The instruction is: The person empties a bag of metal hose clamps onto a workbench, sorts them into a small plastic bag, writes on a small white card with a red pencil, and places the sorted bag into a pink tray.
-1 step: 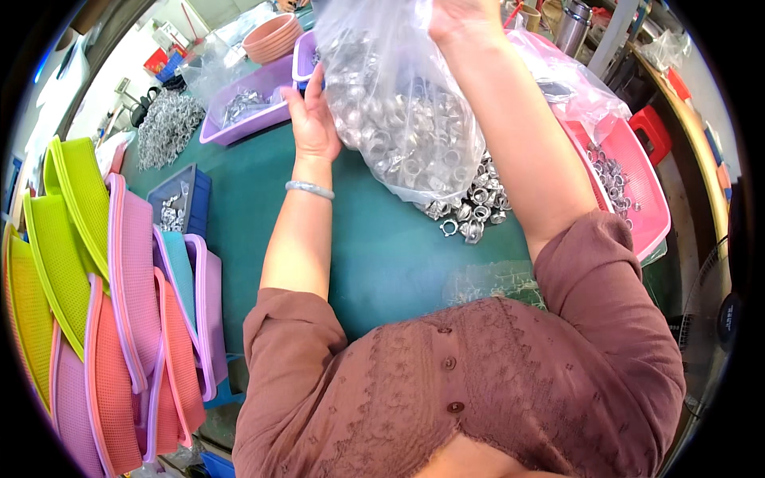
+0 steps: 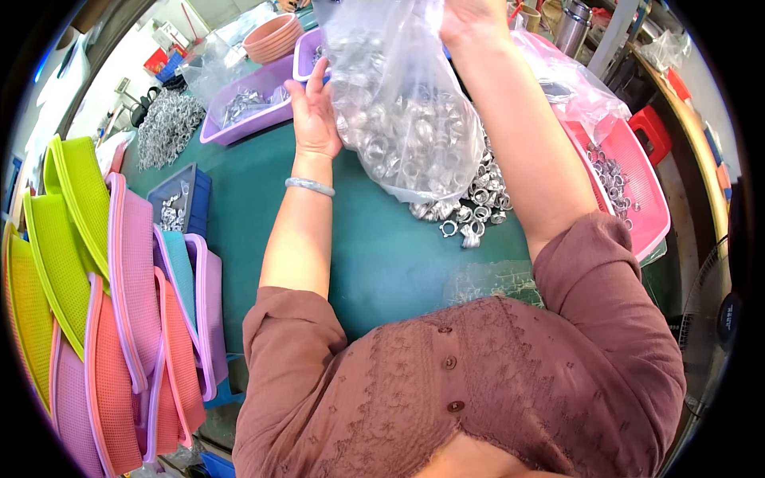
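A clear plastic bag (image 2: 410,127) full of silvery metal rings hangs in front of me over the green table. Its top runs up to the upper edge of the picture, where my right hand (image 2: 470,20) is closed on it; those fingertips are partly hidden. Against the bag's left side rests my left hand (image 2: 317,123), thumb and fingers apart and pointing up, not wrapped round anything. Below and to the right of the bag, a loose pile of similar metal rings (image 2: 482,211) lies on the table, partly covered by the bag and my right forearm.
To the left stand stacked coloured plastic baskets (image 2: 131,279) and a small blue bin (image 2: 199,203) of metal parts. Farther back are a purple tray (image 2: 247,131) and a heap of chains (image 2: 169,127). A pink basket (image 2: 649,199) with rings stands right, near a steel flask (image 2: 574,28).
My right hand and the bag's upper part have shifted slightly to the right. My left hand's fingers have moved up a little. One ring at the pile's near edge has moved toward me.
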A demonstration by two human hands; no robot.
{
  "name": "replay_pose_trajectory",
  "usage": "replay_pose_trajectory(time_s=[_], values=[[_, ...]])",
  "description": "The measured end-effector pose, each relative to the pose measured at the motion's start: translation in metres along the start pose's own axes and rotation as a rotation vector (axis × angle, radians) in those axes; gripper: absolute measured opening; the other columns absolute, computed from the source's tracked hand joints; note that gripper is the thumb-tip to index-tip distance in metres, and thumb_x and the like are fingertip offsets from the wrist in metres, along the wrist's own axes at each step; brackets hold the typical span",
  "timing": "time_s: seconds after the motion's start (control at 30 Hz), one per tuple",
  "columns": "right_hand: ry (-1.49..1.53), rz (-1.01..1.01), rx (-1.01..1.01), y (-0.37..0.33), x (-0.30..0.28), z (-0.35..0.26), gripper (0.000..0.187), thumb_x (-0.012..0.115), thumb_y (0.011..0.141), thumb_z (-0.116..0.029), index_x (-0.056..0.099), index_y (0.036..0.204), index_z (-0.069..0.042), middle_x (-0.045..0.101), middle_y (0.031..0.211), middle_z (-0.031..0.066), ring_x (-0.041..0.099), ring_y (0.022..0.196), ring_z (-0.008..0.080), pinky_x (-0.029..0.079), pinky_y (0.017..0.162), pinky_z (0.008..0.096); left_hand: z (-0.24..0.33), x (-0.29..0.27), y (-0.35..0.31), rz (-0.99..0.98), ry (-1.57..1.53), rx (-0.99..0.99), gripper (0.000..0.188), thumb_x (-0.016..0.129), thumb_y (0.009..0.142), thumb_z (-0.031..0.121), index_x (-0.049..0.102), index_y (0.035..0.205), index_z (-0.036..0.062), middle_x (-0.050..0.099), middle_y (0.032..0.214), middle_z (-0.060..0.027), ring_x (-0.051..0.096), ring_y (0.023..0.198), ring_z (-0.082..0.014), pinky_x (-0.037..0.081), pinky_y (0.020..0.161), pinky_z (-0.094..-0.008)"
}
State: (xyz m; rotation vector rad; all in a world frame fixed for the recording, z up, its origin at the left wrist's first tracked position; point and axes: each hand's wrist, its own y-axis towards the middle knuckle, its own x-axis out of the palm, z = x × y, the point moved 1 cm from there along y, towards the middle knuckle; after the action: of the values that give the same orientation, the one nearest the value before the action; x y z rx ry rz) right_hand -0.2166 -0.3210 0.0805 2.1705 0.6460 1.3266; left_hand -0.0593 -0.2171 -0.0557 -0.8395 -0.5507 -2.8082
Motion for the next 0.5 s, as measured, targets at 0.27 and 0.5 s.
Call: replay_pose_trajectory(time_s=[0.27, 0.5], values=[[0.097, -0.299, 0.5, -0.051, -0.034, -0.024, 0.015, 0.057, 0.085, -0.012, 0.06, 0.095, -0.002, 0.064, 0.089, 0.005, 0.061, 0.078, 0.014, 0.05, 0.072, 0.0285, -0.01, -0.013, 0.012, 0.014, 0.025, -0.335, 0.061, 0.041, 0.089, 0.051, 0.045, 0.122, -0.0003, 0.057, 0.113, -0.0138, 0.053, 0.105, -0.0235, 0.041, 0.092, -0.036], [0.028, -0.403, 0.683, -0.068, -0.048, -0.028, 0.027, 0.056, 0.077, -0.011, 0.059, 0.101, 0.001, 0.064, 0.092, 0.0102, 0.063, 0.085, 0.0188, 0.05, 0.079, 0.0337, -0.015, -0.01, 0.031, -0.031, 0.078, -0.426, 0.027, 0.055, 0.086, 0.019, 0.059, 0.104, -0.0001, 0.064, 0.096, -0.0115, 0.063, 0.084, -0.0203, 0.052, 0.075, -0.0311]])
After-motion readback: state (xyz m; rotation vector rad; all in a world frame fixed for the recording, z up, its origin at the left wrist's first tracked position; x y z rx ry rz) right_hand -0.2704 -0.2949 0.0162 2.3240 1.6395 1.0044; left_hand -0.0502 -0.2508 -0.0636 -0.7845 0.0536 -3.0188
